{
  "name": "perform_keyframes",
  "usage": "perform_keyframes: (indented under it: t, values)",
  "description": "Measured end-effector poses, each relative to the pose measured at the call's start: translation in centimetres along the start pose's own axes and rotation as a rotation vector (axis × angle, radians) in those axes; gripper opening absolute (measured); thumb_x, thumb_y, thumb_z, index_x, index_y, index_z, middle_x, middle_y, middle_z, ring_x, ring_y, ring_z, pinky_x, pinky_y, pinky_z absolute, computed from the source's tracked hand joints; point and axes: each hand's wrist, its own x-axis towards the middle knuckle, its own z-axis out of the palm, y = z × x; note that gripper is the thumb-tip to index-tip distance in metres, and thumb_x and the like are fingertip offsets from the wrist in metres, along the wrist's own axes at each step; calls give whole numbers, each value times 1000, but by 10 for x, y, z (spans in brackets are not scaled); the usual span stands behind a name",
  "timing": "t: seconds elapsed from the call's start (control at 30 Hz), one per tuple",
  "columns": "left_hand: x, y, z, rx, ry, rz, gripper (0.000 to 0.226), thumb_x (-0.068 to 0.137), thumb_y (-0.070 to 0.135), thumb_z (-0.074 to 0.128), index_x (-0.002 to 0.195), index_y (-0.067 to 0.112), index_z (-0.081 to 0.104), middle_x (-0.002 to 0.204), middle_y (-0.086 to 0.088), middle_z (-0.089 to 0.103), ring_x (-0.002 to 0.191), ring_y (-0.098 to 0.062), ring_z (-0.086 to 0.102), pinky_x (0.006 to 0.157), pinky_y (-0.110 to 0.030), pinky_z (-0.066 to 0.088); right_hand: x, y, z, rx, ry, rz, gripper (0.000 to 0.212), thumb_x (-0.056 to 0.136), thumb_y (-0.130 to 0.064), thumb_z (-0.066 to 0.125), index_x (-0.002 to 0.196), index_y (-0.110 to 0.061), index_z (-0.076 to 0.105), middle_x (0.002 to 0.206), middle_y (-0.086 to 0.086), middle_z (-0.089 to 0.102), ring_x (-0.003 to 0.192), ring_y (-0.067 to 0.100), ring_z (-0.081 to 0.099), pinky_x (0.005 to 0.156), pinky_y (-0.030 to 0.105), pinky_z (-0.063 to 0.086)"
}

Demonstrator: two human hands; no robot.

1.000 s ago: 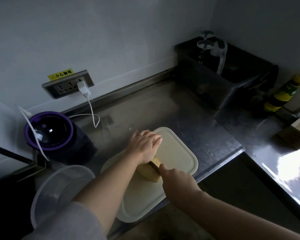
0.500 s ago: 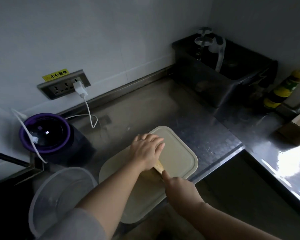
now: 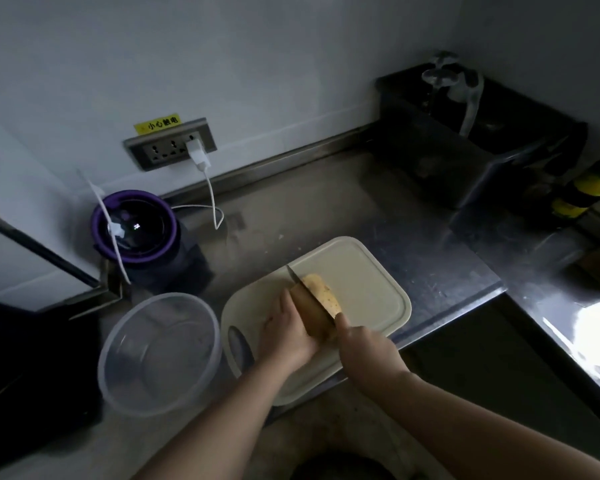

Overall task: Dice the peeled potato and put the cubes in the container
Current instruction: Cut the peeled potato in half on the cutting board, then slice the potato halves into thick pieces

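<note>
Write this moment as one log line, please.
step: slicing potato | left hand: steadies potato | right hand: grips knife, blade in potato | container: no cubes yet

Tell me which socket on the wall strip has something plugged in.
The rightmost socket, which holds the white charger plug with its cable trailing down; the middle socket and the left socket show bare holes.

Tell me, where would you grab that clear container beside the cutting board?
Take the container by its rim, on the side nearest the cutting board, coming down from above. It stands upright and open-topped, so a thumb can go inside and fingers outside the wall; its round body looks too wide to clasp.
</note>
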Motion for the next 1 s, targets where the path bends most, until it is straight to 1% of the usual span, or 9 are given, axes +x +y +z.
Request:
perform_keyframes:
  t: [0.17, 0.27, 0.43, 0.57, 0.63, 0.7, 0.8, 0.9, 1.0]
  values:
    - [-4, 6, 14, 185, 58, 21, 117, 77, 54, 68, 148, 8, -12, 153, -15, 10, 135, -33, 30, 110, -41, 27, 2, -4, 2, 60, -5, 38, 45, 103, -25, 44, 144, -25, 23, 83, -4, 49, 74, 10, 63, 64, 22, 55]
    - [-2, 5, 20, 188, 129, 41, 122, 69, 61, 71, 148, 11, -7, 149, -14, 16, 134, -32, 28, 111, -40, 22, -7, 6, -3, 34, -40, 40, 46, 103, -20, 44, 144, -27, 24, 83, -3, 52, 71, 9, 63, 56, 20, 51]
    - [-1, -22, 7, 108, 360, -38, 123, 62, 65, 74, 148, 14, 1, 145, -16, 27, 128, -31, 38, 102, -39, 36, -13, 12, -11, 70, -73, 24, 45, 102, -18, 48, 142, -26, 31, 87, -2, 61, 70, 11, 67, 59, 22, 55]
    - [7, -41, -11, 75, 382, -104, 126, 60, 66, 75, 148, 12, 3, 145, -17, 23, 130, -36, 35, 105, -44, 36, -15, 7, -24, 114, -19, -28, 37, 103, -17, 44, 139, -23, 37, 87, -4, 59, 64, 6, 61, 54, 18, 51]
    - [7, -38, -17, 111, 405, -93, 121, 65, 65, 72, 149, 13, 2, 148, -15, 17, 132, -36, 32, 106, -44, 36, -16, 7, -37, 175, 29, -37, 25, 103, -19, 42, 127, -22, 42, 81, -4, 57, 64, 8, 60, 55, 20, 51]
    - [1, -25, -22, 200, 438, 23, 103, 76, 60, 66, 150, 17, 7, 151, -11, 13, 133, -30, 31, 105, -37, 37, -14, 11, -53, 207, 97, -15, 16, 103, -21, 41, 119, -22, 44, 81, -4, 57, 70, 11, 63, 63, 27, 57]
    - [0, 7, -23, 220, 398, 225, 70, 87, 52, 57, 144, 26, 26, 145, -1, 30, 121, -18, 46, 87, -25, 43, -8, 26, -70, 201, 182, 62, 22, 102, -21, 43, 125, -21, 45, 85, -4, 57, 72, 13, 64, 69, 32, 59]
    - [15, 36, -12, 168, 245, 166, 80, 87, 56, 56, 148, 21, 19, 143, -4, 29, 116, -19, 50, 77, -23, 45, -5, 41, -77, 222, 177, 129, 29, 103, -22, 42, 131, -19, 41, 86, -2, 57, 69, 14, 64, 64, 28, 57]
    - [28, 50, -2, 181, 191, 131, 92, 85, 50, 63, 152, 19, 7, 144, -8, 24, 112, -19, 52, 78, -23, 48, -4, 54, -78, 227, 162, 154, 28, 104, -24, 42, 131, -17, 41, 84, -4, 56, 70, 13, 64, 65, 26, 55]
